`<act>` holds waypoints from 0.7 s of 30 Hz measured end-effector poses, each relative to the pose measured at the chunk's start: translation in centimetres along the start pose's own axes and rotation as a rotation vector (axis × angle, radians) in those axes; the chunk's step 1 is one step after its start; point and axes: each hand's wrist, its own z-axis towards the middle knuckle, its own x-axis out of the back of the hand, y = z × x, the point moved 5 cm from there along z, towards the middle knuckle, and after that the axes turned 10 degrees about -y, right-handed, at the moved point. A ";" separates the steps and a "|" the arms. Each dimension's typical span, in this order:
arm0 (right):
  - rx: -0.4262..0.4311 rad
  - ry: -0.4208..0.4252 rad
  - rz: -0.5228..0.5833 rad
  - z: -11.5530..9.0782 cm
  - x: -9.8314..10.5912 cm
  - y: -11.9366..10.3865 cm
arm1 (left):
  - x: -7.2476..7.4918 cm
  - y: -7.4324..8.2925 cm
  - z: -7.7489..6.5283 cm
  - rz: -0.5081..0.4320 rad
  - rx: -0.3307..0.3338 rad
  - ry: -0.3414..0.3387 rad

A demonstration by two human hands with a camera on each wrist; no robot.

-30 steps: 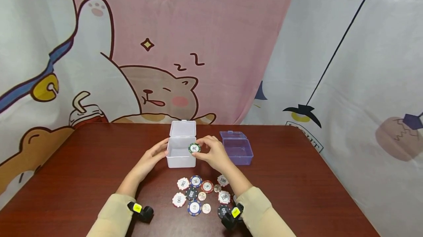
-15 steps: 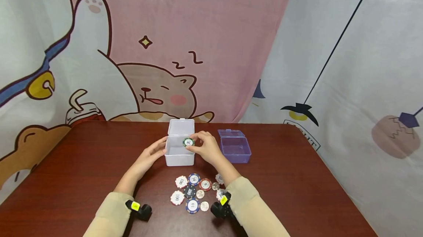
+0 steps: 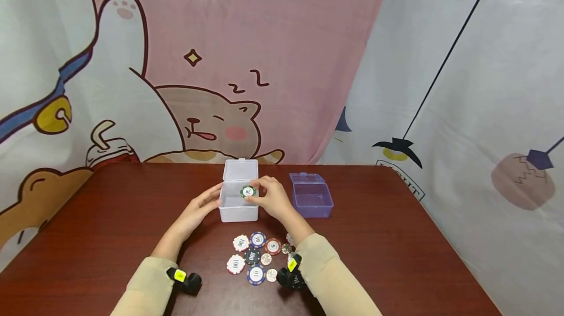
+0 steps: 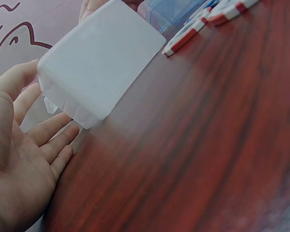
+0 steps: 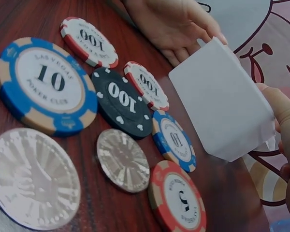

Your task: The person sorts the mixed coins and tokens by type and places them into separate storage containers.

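In the head view, my right hand (image 3: 271, 198) pinches a green poker chip (image 3: 248, 191) marked 20 between thumb and fingers, over the opening of a white plastic box (image 3: 239, 214). The box's lid (image 3: 240, 169) is raised at the back. My left hand (image 3: 194, 213) rests against the left side of the box with its fingers extended. In the left wrist view, that hand's palm (image 4: 24, 179) shows, its fingers spread beside the box wall (image 4: 104, 58). The right wrist view shows the box front (image 5: 222, 104) and part of my right hand (image 5: 287, 121); the chip is hidden there.
A purple see-through box (image 3: 313, 203) with its lid up stands right of the white one. Nearer me lie several poker chips, among them a red 5 chip (image 3: 272, 246) and a black 100 chip (image 5: 122, 101), and silver coins (image 5: 34, 179). My right forearm covers some pieces.
My right hand has carried the green chip a little left and farther over the white box. The left hand stays against the box's side. The head view has shifted slightly.
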 end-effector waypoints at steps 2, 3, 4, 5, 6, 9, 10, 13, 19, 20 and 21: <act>0.005 0.004 -0.009 -0.1 -0.1 0.1 | 0.0 0.0 0.0 0.002 -0.001 0.001; 0.008 0.008 -0.014 -0.1 -0.2 0.1 | 0.0 0.0 0.0 0.001 0.000 0.003; 0.011 0.012 -0.020 -0.1 -0.2 0.2 | 0.0 0.0 -0.1 0.001 0.002 0.005; 0.012 0.017 -0.027 -0.1 -0.2 0.2 | 0.0 0.1 -0.1 0.001 0.004 0.007; 0.014 0.021 -0.034 -0.2 -0.2 0.2 | -0.1 0.1 -0.1 -0.002 0.004 0.008; -0.002 0.022 -0.063 -0.2 -0.2 0.3 | -0.2 0.0 0.0 -0.006 0.012 0.009; -0.008 0.020 -0.072 -0.3 -0.2 0.3 | -0.2 0.0 0.0 -0.004 0.014 0.009; -0.027 0.014 -0.098 -0.3 -0.2 0.3 | -0.2 0.0 0.1 -0.001 0.022 0.009; -0.005 0.018 -0.112 -0.3 -0.2 0.1 | -0.1 -0.1 0.2 0.009 0.031 0.013; 0.001 0.019 -0.109 -0.2 -0.2 0.1 | 0.0 -0.1 0.2 0.011 0.030 0.012; 0.005 0.018 -0.106 -0.3 -0.2 0.2 | 0.0 -0.1 0.2 0.014 0.030 0.011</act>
